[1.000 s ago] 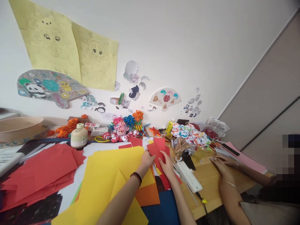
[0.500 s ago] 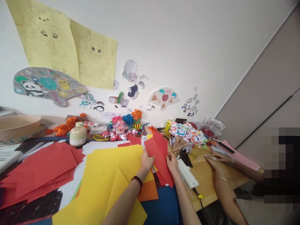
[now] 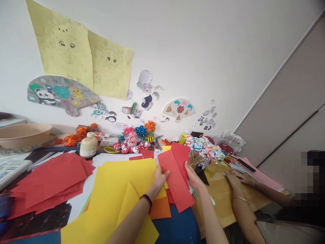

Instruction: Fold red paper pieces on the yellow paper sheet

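Above the tabletop (image 3: 221, 193), white wall (image 3: 215, 51) at twelve o'clock, left hand (image 3: 159, 179) and right hand (image 3: 194, 177) angle inward, gripping red paper strips (image 3: 175, 178).

Landmark: yellow paper (image 3: 106, 193). Open air above its left half; left forearm (image 3: 134, 217) crosses its right. Bottle (image 3: 88, 146) and flowers (image 3: 131, 137) obstruct beyond; co-worker's arms (image 3: 240, 200) well right.
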A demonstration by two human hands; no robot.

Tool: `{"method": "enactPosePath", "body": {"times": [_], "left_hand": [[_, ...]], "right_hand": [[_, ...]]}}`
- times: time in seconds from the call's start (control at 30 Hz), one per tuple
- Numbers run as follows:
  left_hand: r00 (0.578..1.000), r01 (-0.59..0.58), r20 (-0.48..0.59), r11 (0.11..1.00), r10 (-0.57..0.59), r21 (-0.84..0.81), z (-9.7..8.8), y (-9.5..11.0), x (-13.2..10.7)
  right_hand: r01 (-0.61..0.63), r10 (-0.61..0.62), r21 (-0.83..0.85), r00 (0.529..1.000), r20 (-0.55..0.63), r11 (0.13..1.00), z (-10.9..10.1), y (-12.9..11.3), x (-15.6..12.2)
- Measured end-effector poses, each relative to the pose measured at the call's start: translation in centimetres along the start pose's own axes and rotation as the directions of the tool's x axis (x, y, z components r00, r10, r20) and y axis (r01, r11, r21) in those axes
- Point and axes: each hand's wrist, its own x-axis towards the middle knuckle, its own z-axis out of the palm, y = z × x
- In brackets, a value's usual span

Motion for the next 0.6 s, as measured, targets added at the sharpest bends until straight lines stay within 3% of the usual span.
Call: {"method": "enactPosePath", "body": {"times": [0.1, 0.2, 0.33, 0.5, 0.53, 0.6], "left_hand": [[0.99, -0.002, 0.137, 0.982, 0.028, -0.187, 0.6, 0.1, -0.6], [0.977, 0.112, 0.212, 0.922, -0.033, -0.371, 1.0, 0.1, -0.8], [0.994, 0.112, 0.056, 0.9, -0.097, -0.422, 0.8, -0.4, -0.3], [0.992, 0.062, -0.068, 0.898, -0.102, -0.436, 0.9, -1.4, 0.1], [0.994, 0.05, -0.072, 0.908, -0.087, -0.415, 1.0, -1.4, 0.0], [0.999, 0.023, -0.024, 0.975, -0.029, -0.222, 1.3, -1.3, -0.4]], "right_hand": [[-0.202, 0.148, 0.169, 0.947, 0.286, 0.965, 0.5, -1.8, -0.2], [-0.288, 0.213, 0.14, 0.892, 0.399, 0.947, 1.2, -2.8, 0.0], [-0.296, 0.23, 0.106, 0.883, 0.41, 0.949, 1.3, -3.1, 0.0], [-0.354, 0.276, 0.117, 0.863, 0.423, 0.928, 1.8, -1.9, -2.2], [-0.34, 0.27, 0.125, 0.883, 0.385, 0.932, 2.1, -1.6, -2.8], [-0.276, 0.222, 0.159, 0.931, 0.291, 0.948, 2.7, -1.1, -3.5]]}}
